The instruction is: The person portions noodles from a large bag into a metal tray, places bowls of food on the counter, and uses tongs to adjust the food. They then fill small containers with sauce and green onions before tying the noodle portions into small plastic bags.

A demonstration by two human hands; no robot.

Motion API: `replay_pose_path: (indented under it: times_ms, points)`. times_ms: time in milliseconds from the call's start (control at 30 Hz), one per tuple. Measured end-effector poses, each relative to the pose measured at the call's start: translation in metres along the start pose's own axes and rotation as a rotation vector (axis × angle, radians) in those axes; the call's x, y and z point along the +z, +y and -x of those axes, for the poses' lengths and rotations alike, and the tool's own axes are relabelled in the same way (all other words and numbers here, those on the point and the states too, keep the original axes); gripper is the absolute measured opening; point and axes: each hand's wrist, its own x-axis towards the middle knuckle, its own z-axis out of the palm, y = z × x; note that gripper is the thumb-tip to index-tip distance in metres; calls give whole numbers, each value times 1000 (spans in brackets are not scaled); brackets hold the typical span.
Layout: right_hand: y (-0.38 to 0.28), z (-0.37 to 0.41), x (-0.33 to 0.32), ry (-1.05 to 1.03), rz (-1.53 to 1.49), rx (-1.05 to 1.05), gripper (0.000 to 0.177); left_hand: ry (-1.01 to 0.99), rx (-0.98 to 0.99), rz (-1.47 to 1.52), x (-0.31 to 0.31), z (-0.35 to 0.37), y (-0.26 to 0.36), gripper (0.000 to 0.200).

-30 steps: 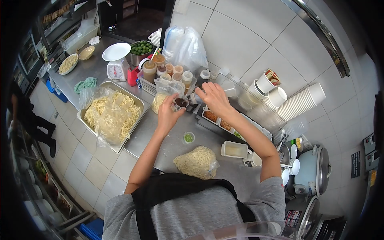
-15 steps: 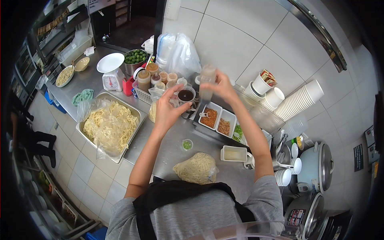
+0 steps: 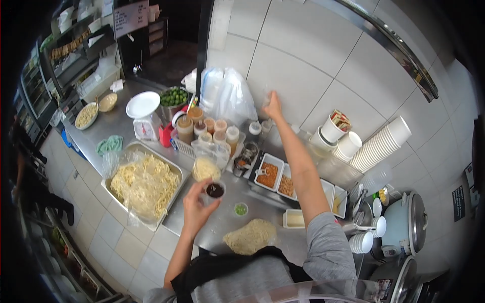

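My left hand (image 3: 194, 204) grips a small clear plastic cup (image 3: 215, 190) of dark sauce by its sides, above the steel counter. My right hand (image 3: 273, 107) is stretched far forward near the tiled wall, fingers closed around something see-through and blurred. Its exact kind cannot be made out. Below the left hand's cup stands a small cup of chopped green onion (image 3: 241, 208). A bag of noodles (image 3: 250, 236) lies close to my body. Just beyond the left hand sits a pale bag (image 3: 206, 168), near several squeeze bottles (image 3: 185, 130).
A steel tray of noodles (image 3: 174, 188) stands at left, by a kitchen scale (image 3: 145, 129). White tubs of toppings (image 3: 269, 174) line the right-hand side under my right forearm. Stacked paper cups (image 3: 380, 144) and a large cooker (image 3: 401, 222) are farther right.
My right hand has moved forward toward the wall with the see-through thing. My left hand, holding the sauce cup, has come lower and nearer to me. The view has shifted.
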Motion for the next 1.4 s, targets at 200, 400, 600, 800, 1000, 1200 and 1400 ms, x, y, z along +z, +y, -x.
replay_pose_path:
  times_ms: [200,400,600,800,1000,1200,1400]
  points:
    - [-16,5,7,-122,331,243,65,5,11,-25,2,21,-12,54]
    - [-3,-3,-6,-495,474,343,49,-44,31,-8,4,23,-6,54]
    - [-44,34,-29,281,220,-223,31,-54,47,4,8,18,-3,55]
    - [-140,216,-94,-919,-836,286,37,-110,85,-3,13,16,-8,56]
    - [-154,322,-97,-912,-1311,688,30,-289,97,-15,20,21,-12,58]
    - [-166,363,-98,-679,-1478,875,24,-460,18,235,12,25,-20,53]
    - [-173,379,-98,-573,-1529,864,23,-353,-708,975,-3,48,-73,46]
